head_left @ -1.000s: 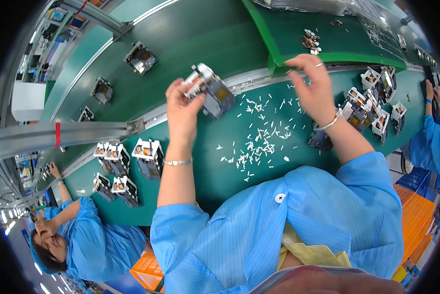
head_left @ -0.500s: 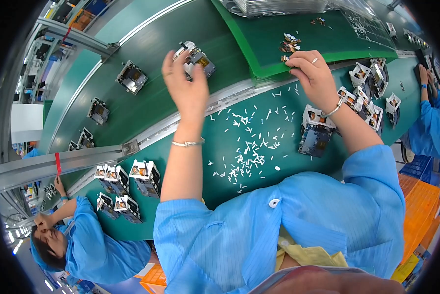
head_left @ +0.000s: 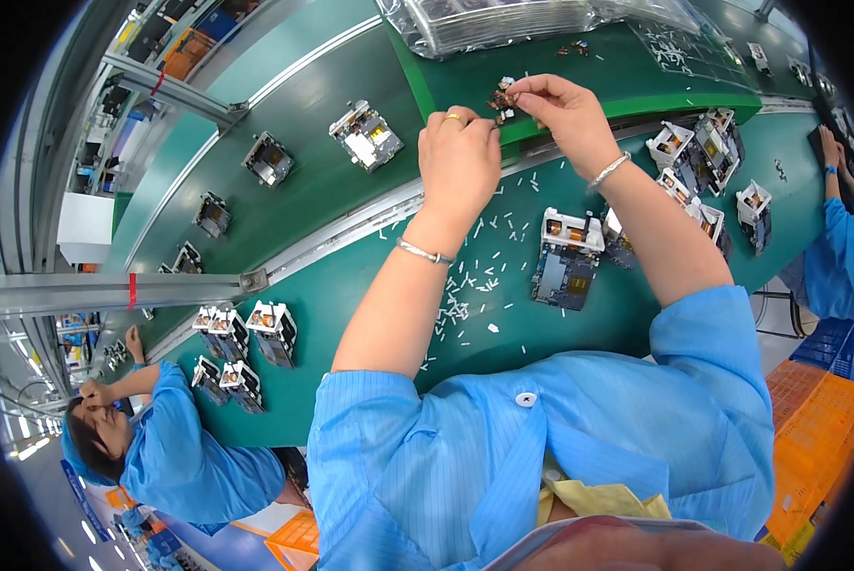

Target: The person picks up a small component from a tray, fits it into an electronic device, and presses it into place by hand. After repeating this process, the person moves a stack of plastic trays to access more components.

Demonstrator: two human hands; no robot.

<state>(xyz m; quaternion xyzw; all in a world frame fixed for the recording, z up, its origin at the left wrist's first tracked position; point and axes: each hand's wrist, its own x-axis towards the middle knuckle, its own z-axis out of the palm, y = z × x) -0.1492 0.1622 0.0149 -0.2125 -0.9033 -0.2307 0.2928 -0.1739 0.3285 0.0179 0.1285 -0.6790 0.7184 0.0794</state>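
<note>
My right hand [head_left: 568,112] is closed in a pinch over a small heap of copper-coloured and white parts [head_left: 505,98]; a small copper-coloured part shows at its fingertips. Just left of the heap, my left hand [head_left: 459,160] has its fingers bent and close together. Their tips are turned away, so what they hold, if anything, is hidden. The heap lies near the front edge of a raised green mat [head_left: 579,84]. Below my right wrist stands a circuit board unit with a white plastic frame [head_left: 569,249]. A similar unit [head_left: 366,136] lies on the green belt left of my left hand.
White slips [head_left: 457,309] are strewn over the green table [head_left: 503,333]. More board units stand at the right [head_left: 707,157] and left [head_left: 227,333]. Bagged clear trays [head_left: 484,27] lie at the back. Co-workers sit at left [head_left: 194,457] and right [head_left: 831,257].
My left hand has left the board unit on the belt and moved right, beside my right hand. My right hand has come to the heap of small parts. The whole view has shifted slightly.
</note>
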